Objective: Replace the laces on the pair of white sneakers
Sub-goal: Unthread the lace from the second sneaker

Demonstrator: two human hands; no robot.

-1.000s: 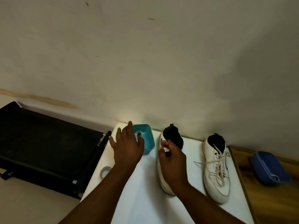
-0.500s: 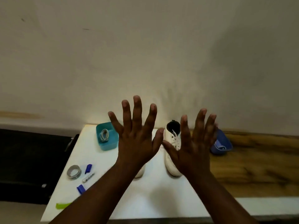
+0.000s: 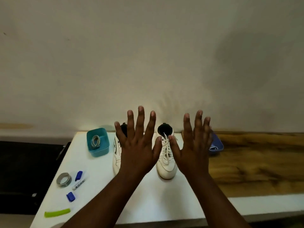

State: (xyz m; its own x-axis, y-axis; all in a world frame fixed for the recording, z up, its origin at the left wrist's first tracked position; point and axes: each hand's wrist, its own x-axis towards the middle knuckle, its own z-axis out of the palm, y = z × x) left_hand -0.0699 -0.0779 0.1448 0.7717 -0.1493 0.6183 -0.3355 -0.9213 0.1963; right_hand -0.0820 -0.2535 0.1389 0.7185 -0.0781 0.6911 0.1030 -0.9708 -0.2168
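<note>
Two white sneakers stand side by side on the white table (image 3: 139, 199), toes toward me. The right sneaker (image 3: 167, 163) shows its white laces. The left sneaker (image 3: 117, 155) is mostly hidden behind my left hand (image 3: 139, 145). Both my hands are raised above the table, backs to the camera, fingers spread and straight, holding nothing. My right hand (image 3: 194, 145) hovers just right of the laced sneaker. A teal tub (image 3: 105, 148) left of the shoes holds a coiled lace (image 3: 95, 141).
A roll of grey tape (image 3: 63, 179), a white marker (image 3: 78, 184), two blue caps (image 3: 78, 175) and a green strip (image 3: 56, 213) lie on the table's left part. A blue bowl (image 3: 217, 143) sits on the wooden surface (image 3: 256, 162) to the right. A black frame is at left.
My hands left the teal tub and the left sneaker and rose with fingers spread. The view shifted right and downward, bringing the tape, marker and caps into sight.
</note>
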